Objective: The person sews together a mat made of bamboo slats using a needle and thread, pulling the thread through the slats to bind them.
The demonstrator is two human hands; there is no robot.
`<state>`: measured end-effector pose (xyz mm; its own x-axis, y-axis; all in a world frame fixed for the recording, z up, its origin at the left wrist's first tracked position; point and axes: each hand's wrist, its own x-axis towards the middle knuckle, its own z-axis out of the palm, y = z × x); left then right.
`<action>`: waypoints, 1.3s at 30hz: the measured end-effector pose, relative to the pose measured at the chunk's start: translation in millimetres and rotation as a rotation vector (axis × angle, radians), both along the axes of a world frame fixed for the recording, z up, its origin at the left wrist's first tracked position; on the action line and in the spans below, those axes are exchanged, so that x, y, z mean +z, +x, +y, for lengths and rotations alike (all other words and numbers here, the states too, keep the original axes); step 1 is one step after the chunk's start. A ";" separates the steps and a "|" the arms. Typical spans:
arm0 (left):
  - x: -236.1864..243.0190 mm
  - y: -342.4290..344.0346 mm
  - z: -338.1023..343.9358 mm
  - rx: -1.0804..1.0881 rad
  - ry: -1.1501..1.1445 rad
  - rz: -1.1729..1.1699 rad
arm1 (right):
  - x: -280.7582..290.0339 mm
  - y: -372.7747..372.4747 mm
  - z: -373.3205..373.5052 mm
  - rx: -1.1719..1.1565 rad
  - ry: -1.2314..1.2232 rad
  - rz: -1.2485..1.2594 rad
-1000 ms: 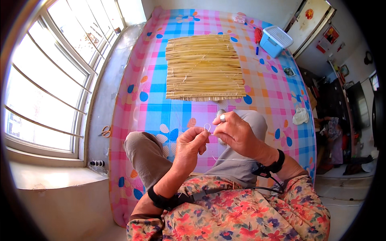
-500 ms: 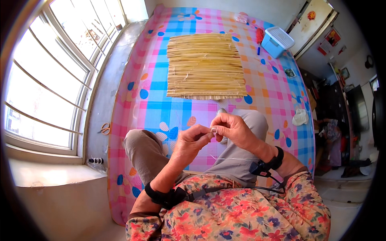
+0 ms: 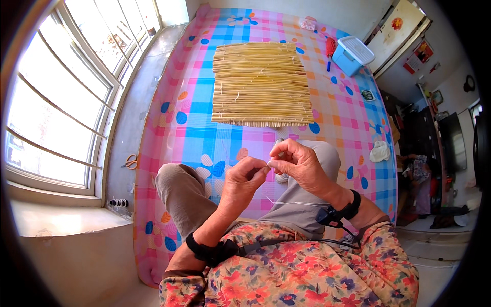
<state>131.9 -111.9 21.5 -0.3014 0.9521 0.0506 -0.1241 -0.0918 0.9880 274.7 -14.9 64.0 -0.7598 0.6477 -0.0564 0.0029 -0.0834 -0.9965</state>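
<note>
My left hand (image 3: 242, 180) and my right hand (image 3: 303, 166) meet fingertip to fingertip above my lap. Between them a small white bit of string (image 3: 269, 162) shows, pinched by thumb and forefinger on both sides; most of it is covered by the fingers. A white string (image 3: 296, 203) runs across my trousers below the hands toward my right wrist. Beyond my knees lies a mat of straw-coloured stalks (image 3: 261, 84), flat on the checked sheet, with small white string ends sticking up from its surface.
Scissors (image 3: 131, 162) with orange handles and dark-and-white spools (image 3: 118, 203) lie on the grey ledge at my left, beside the barred window. A blue box with a white lid (image 3: 353, 55) stands far right. A crumpled white cloth (image 3: 380, 151) rests near the sheet's right edge.
The small white loop that showed at my right fingertips has closed down to a tiny bit between the fingers. My right forefinger has lifted slightly; both hands stay in place.
</note>
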 end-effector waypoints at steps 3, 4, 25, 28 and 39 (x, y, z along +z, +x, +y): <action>0.9 -0.4 -1.3 0.005 -0.024 -0.048 | -2.3 -0.6 -2.6 -0.030 0.049 -0.012; 3.4 -1.6 -2.2 0.000 -0.044 -0.074 | -2.3 -0.6 -4.1 -0.046 0.097 -0.044; 7.2 -1.5 -3.1 -0.001 -0.096 -0.252 | -1.7 -6.7 1.3 0.027 -0.031 -0.088; 5.9 -2.0 -3.3 0.001 -0.102 -0.256 | -4.5 -5.8 1.7 0.032 -0.025 -0.088; 6.0 -4.5 -2.3 -0.085 -0.150 -0.321 | -12.9 -4.6 6.2 0.073 0.017 -0.043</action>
<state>127.5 -114.2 27.5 -0.1985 0.9642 -0.1760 -0.4310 0.0754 0.8992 270.2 -8.7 51.1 -0.8021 0.5919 -0.0798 0.0516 -0.0644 -0.9966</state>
